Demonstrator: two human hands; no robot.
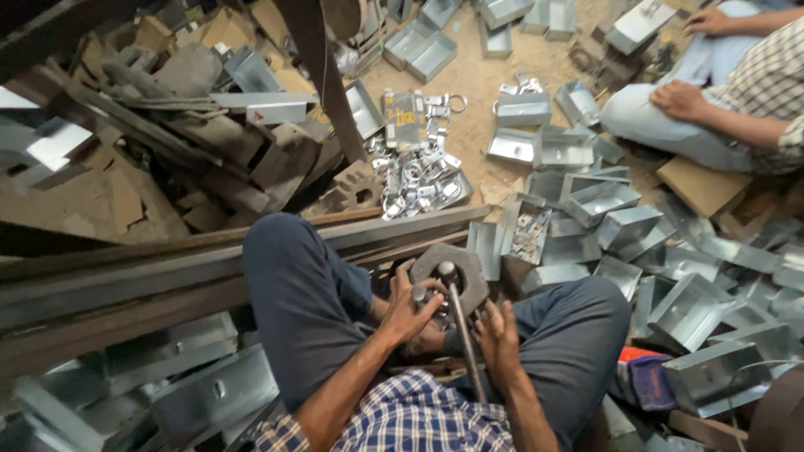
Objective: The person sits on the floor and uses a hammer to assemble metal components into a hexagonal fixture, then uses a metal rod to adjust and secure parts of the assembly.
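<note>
- Nearest to you, your checked shirt (419, 418) fills the bottom edge, with your knees in dark trousers raised on either side.
- Your left hand (410, 308) sits between your knees, its fingers curled around a small metal piece at the near edge of a hexagonal metal block (452, 272).
- Your right hand (499, 335) is just beside it, fingers half spread and resting against a thin steel rod (461, 331) that runs from your lap up to the block; whether they close round the rod cannot be told.
- The block lies on the floor against a long steel beam (151, 276) crossing to your left.
- To your right, many open grey sheet-metal boxes (687, 310) lie heaped together.
- Beyond the beam, a pile of small shiny clamps (414, 180) lies on the sandy floor.
- Farthest away, at the upper right, another person's hand (680, 99) rests on a knee.
</note>
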